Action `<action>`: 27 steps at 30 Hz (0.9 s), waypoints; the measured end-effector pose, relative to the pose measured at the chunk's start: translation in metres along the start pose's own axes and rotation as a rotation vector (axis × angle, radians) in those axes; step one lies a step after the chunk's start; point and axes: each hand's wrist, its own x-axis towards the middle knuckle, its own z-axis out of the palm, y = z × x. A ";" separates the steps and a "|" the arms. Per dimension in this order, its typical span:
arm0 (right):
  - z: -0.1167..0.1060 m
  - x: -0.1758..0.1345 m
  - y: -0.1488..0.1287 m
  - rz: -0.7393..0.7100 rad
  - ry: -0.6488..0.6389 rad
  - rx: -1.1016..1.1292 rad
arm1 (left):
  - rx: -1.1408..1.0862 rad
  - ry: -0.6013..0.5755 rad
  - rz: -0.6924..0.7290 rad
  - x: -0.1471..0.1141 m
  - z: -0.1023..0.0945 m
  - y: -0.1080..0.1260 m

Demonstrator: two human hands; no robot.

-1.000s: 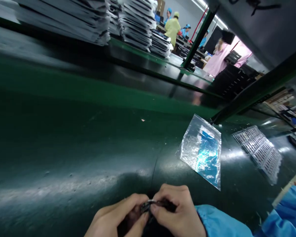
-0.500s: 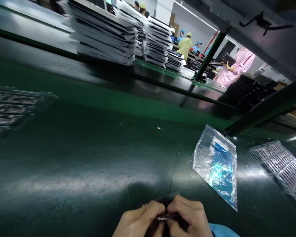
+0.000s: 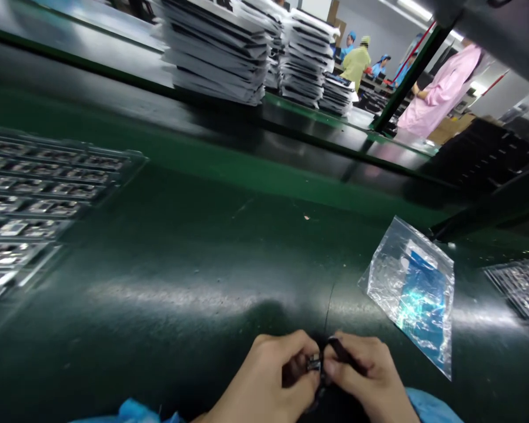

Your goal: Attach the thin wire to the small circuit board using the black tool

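Observation:
At the bottom of the view, my left hand is closed in a pinch on a small electronic part with silvery and dark areas. Right beside it, my right hand is closed on a slim dark piece; its exact kind does not show. The two hands nearly meet, and the fingers hide much of what lies between them. To the right of my right hand, a clear plastic bag with a blue sheet in it lies on the green work surface.
A clear tray of small circuit boards lies at the left, another tray at the right edge. White stacked sheets stand on the shelf behind. A dark post rises at right; a person in pink stands beyond.
The view has swung left, so the scene sits farther right and more of the left tray shows. My hands have turned, showing the small part and the dark piece more clearly.

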 end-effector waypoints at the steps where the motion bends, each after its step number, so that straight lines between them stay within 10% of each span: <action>1: -0.002 0.001 -0.002 0.057 -0.024 0.048 | -0.073 -0.035 -0.055 0.001 -0.001 0.002; 10: -0.007 0.004 -0.011 0.318 -0.075 0.308 | -0.442 -0.155 -0.213 0.001 -0.009 0.012; 22: -0.003 0.004 -0.017 0.433 0.067 0.363 | -0.226 -0.171 -0.145 -0.001 -0.009 0.010; 27: -0.017 0.002 -0.005 0.493 0.148 0.441 | -0.052 0.073 -0.050 0.010 -0.036 0.015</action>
